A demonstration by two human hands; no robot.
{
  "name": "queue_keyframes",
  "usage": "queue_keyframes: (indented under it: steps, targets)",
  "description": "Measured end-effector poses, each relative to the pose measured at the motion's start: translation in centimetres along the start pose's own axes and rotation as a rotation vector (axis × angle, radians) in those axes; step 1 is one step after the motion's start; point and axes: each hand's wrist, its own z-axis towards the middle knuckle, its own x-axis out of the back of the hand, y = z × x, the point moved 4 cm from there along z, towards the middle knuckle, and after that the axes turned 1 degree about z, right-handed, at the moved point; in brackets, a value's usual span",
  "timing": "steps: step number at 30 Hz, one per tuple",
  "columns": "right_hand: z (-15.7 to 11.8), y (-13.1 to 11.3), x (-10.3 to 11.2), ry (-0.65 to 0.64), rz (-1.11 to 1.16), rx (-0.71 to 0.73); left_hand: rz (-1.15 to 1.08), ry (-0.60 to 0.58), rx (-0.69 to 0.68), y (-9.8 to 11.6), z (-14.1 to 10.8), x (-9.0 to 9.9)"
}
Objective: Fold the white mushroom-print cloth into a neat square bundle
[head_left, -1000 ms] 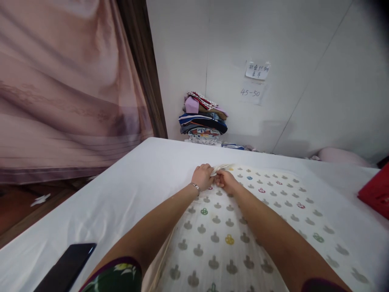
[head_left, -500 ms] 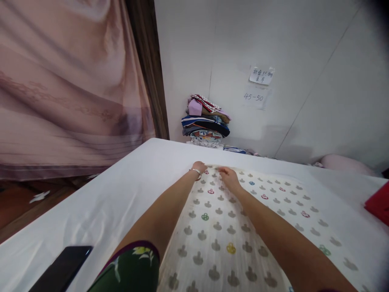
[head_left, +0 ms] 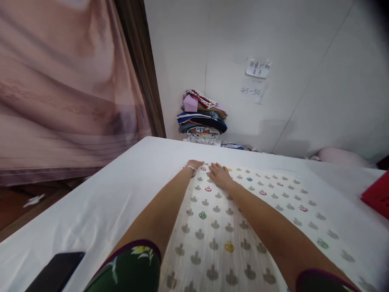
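Observation:
A thin white cloth (head_left: 215, 235) printed with grey and coloured mushrooms lies spread over the white-covered table, reaching from under my arms to the far side. My left hand (head_left: 195, 164), with a bracelet at the wrist, is at the cloth's far left corner. Its fingers are closed at the edge and partly hidden. Close by on the right, my right hand (head_left: 219, 175) rests flat on the cloth near its far edge, fingers spread.
A dark phone (head_left: 56, 271) lies at the near left of the white table (head_left: 121, 190). Folded fabrics (head_left: 202, 117) are stacked against the wall beyond. A red object (head_left: 377, 195) sits at the right edge. A pink curtain (head_left: 67, 89) hangs on the left.
My right hand has shifted slightly left, and its fingers have gone from bent to spread flat on the cloth. My left hand stays at the corner. The view has moved a little.

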Motion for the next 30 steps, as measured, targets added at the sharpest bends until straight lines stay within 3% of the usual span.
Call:
queue_keyframes:
  steps: [8, 17, 20, 22, 23, 26, 30]
  targets:
    - [-0.2, 0.0, -0.2, -0.072, -0.082, -0.058, 0.236, 0.146, -0.045, 1.1, -1.5, -0.6]
    - [0.1, 0.1, 0.3, -0.039, -0.035, -0.010, 0.416, 0.188, -0.086, 1.5, -1.7, 0.3]
    - [0.1, 0.2, 0.2, -0.037, -0.047, -0.014, 0.457, 0.259, -0.336, 3.3, -2.9, -0.3]
    - [0.1, 0.1, 0.3, -0.036, -0.060, -0.002, 0.489, 0.206, -0.556, 4.1, -4.2, -1.4]
    - [0.1, 0.1, 0.4, -0.041, -0.061, 0.007, 0.508, 0.159, -0.597, 4.1, -4.6, -2.0]
    - [0.1, -0.2, 1.0, -0.081, -0.055, 0.033, 0.576, 0.044, -0.471, 2.6, -4.8, -3.4]
    - [-1.0, 1.7, 2.6, -0.047, -0.096, -0.042, 0.617, 0.014, -0.371, 1.3, -4.3, -4.1]
